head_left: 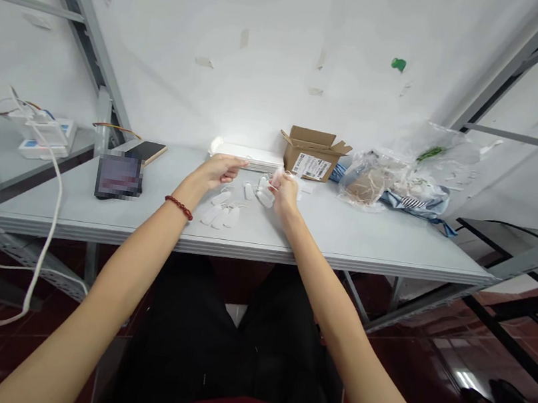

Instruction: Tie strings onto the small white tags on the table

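Note:
My left hand [218,170] hovers over the grey table [369,240], fingers drawn together in a pinch pointing right; what they hold is too small to see. A red bead bracelet [178,207] circles that wrist. My right hand [283,190] is closed on a small white plastic piece [264,191] just right of centre. Several small white oblong pieces [223,211] lie on the table under and between the hands.
An open cardboard box [312,154] stands at the back, with a flat white stack [245,155] to its left and clear plastic bags [393,180] to its right. A phone [148,151] and a dark device [120,176] lie at left. A white cable [46,222] hangs there.

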Available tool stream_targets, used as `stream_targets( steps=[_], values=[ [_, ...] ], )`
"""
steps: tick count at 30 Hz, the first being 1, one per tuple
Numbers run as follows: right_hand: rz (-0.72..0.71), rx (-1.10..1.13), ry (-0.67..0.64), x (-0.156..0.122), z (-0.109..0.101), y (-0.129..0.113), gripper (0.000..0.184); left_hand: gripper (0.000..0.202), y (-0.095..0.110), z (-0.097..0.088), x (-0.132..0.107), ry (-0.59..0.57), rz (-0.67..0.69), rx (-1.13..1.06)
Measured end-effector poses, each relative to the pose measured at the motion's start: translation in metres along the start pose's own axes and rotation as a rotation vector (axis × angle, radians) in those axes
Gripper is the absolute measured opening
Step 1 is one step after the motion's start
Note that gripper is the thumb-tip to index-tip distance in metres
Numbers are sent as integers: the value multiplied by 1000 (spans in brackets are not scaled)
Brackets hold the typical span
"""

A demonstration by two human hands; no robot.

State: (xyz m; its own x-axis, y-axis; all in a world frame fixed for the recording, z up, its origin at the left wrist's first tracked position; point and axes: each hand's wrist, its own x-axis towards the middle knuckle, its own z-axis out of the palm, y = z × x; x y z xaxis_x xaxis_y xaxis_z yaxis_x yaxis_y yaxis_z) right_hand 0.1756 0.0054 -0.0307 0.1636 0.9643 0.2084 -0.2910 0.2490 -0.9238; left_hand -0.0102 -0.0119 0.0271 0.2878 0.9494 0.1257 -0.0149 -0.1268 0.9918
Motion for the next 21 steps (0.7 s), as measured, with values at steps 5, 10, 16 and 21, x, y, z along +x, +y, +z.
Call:
stream_targets(
  steps=[5,10,16,21],
  values=[
    [-138,-196,-244,-17,13,-1,21,35,-8,-9,2,-12,-78,-46],
    [-222,-308,-260,-22,15,-5,20,39,-10,-12,1,-119,-134,-117],
    [-238,-336,-254,-29,15,-10,24,36,-9,-9,-3,-149,-199,-89],
    [-252,-359,-266,-30,15,-9,27,44,-12,-9,-2,-150,-211,-56]
  ],
)
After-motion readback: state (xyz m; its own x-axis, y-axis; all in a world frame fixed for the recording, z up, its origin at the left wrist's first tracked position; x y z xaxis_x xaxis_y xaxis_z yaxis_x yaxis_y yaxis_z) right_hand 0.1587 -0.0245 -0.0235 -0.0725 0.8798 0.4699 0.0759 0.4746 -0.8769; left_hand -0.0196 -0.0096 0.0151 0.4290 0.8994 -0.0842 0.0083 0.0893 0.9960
